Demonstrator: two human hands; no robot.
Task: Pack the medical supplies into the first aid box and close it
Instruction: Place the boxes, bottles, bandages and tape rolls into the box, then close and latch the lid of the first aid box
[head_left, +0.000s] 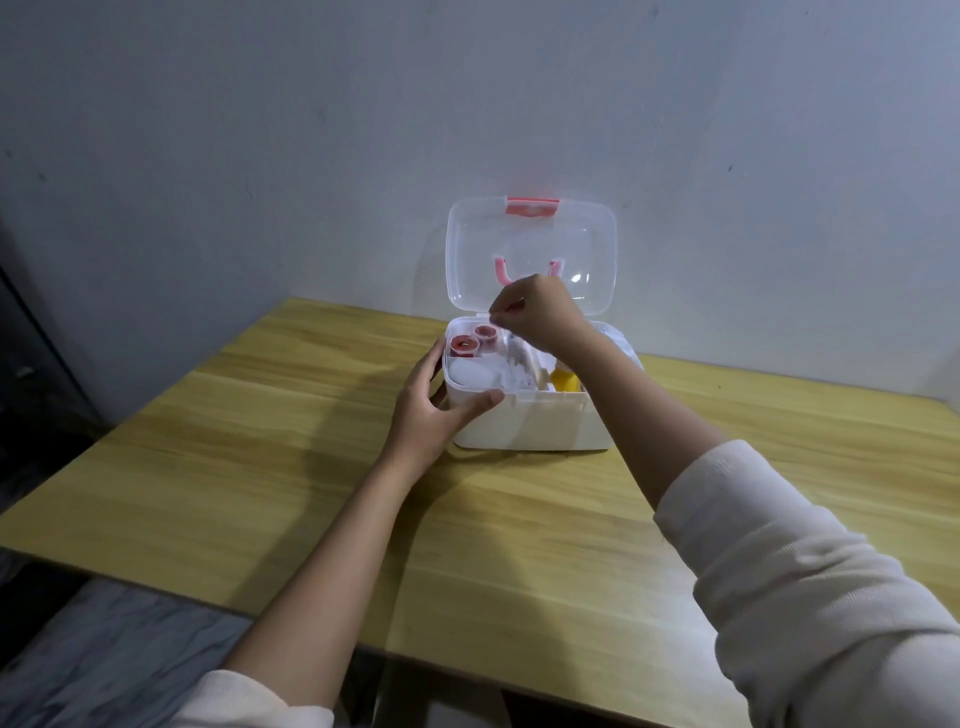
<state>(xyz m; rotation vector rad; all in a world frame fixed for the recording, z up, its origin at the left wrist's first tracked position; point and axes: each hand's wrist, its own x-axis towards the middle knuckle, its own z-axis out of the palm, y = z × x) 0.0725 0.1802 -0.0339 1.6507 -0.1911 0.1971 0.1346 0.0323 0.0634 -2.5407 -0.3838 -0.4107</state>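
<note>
A white first aid box (540, 426) stands on the wooden table near the wall, its clear lid (530, 249) raised upright with a pink latch on top. My left hand (431, 405) grips the box's front left corner, thumb on the rim. An inner tray (475, 379) holds two red tape rolls (470, 340) and a white pad. A yellow bottle (563, 382) shows in the right part. My right hand (540, 312) hovers over the back of the tray with fingers pinched; whether it holds something small I cannot tell.
The wooden table (311, 467) stretches left, right and toward me. A grey wall rises right behind the box. A dark object stands off the table's left edge.
</note>
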